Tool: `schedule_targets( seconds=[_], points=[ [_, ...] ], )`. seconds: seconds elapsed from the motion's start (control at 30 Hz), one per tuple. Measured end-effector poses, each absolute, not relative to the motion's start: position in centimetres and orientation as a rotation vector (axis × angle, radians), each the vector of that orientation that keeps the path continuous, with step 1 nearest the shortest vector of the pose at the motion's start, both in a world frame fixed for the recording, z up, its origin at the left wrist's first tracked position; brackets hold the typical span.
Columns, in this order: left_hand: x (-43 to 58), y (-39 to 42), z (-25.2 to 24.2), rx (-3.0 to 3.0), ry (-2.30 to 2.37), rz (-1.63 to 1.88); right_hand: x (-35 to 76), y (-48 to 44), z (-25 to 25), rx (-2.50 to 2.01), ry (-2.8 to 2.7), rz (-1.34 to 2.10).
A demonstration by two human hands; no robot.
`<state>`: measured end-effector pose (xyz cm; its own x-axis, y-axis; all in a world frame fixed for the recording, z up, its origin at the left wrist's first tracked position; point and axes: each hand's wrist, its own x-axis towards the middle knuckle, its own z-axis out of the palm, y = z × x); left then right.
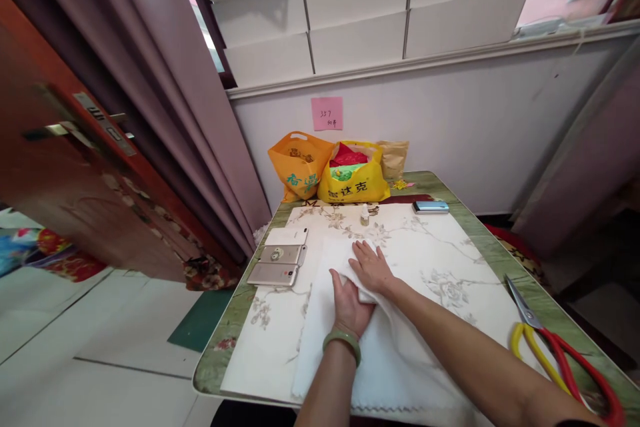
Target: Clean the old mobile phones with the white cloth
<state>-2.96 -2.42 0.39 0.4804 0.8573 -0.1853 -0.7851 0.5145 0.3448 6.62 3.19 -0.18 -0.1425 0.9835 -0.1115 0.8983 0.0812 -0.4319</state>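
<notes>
A white cloth (pixel 370 373) with a zigzag edge lies over the flower-patterned paper on the table, reaching its front edge. On its far part rests my right hand (pixel 373 268), palm down with fingers apart. My left hand (pixel 350 307), with a green bangle at the wrist, is just nearer and to the left; its thumb points up and away from the palm, and its other fingers are partly hidden under a fold of the cloth. I cannot make out how tightly the left fingers close.
Three phones (pixel 277 255) lie at the left, a small white bottle (pixel 365 215) beyond my hands. Orange (pixel 300 167) and yellow (pixel 354 180) bags stand at the back. A blue case (pixel 431 207) sits back right; large scissors (pixel 535 327) lie at the right edge.
</notes>
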Motion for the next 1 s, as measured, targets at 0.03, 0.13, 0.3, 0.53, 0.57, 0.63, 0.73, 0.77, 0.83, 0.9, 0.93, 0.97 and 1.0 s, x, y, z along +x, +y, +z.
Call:
schedule_targets(
  seconds=[0.03,0.13,0.3,0.53,0.57,0.63,0.73,0.77,0.83,0.9,0.93,0.97,1.0],
  points=[
    [-2.9,-2.5,0.5,0.233,0.322,1.007,6.7,3.2,-0.2,-1.919,-2.136,0.593],
    [-3.0,-2.6,0.6,0.224,0.293,0.981,6.9,2.7,-0.2,-1.916,-2.144,0.497],
    [-3.2,-2.4,-0.2,0.166,0.391,0.993,6.8,0.0,-0.4,-1.831,-2.213,0.318],
    [-3.6,-2.7,-1.2,0.129,0.442,1.018,6.3,-4.7,-0.9,-1.626,-2.300,0.081],
    [-3.7,-2.7,-1.1,0.120,0.453,1.010,6.1,-5.0,-0.8,-1.592,-2.312,0.062],
    [-3.8,-2.8,-1.0,0.111,0.443,0.993,5.6,-4.9,-0.4,-1.563,-2.325,0.060],
    [-3.6,-2.6,-0.8,0.099,0.379,0.998,5.0,-3.3,0.1,-1.606,-2.326,0.167],
    [-3.5,-2.4,-0.7,0.098,0.363,1.009,4.9,-2.5,0.2,-1.627,-2.323,0.219],
    [-3.3,-2.2,-0.7,0.107,0.350,1.037,4.8,-1.0,0.3,-1.668,-2.308,0.318],
    [-3.1,-2.0,-0.8,0.130,0.352,1.053,4.9,0.3,0.3,-1.701,-2.292,0.396],
    [-3.1,-1.9,-0.8,0.142,0.354,1.056,5.0,0.8,0.2,-1.716,-2.283,0.431],
    [-3.0,-1.9,-0.8,0.153,0.355,1.057,5.1,1.3,0.2,-1.732,-2.273,0.466],
    [-3.0,-1.9,-0.8,0.162,0.358,1.055,5.2,1.8,0.1,-1.751,-2.257,0.497]
  ],
)
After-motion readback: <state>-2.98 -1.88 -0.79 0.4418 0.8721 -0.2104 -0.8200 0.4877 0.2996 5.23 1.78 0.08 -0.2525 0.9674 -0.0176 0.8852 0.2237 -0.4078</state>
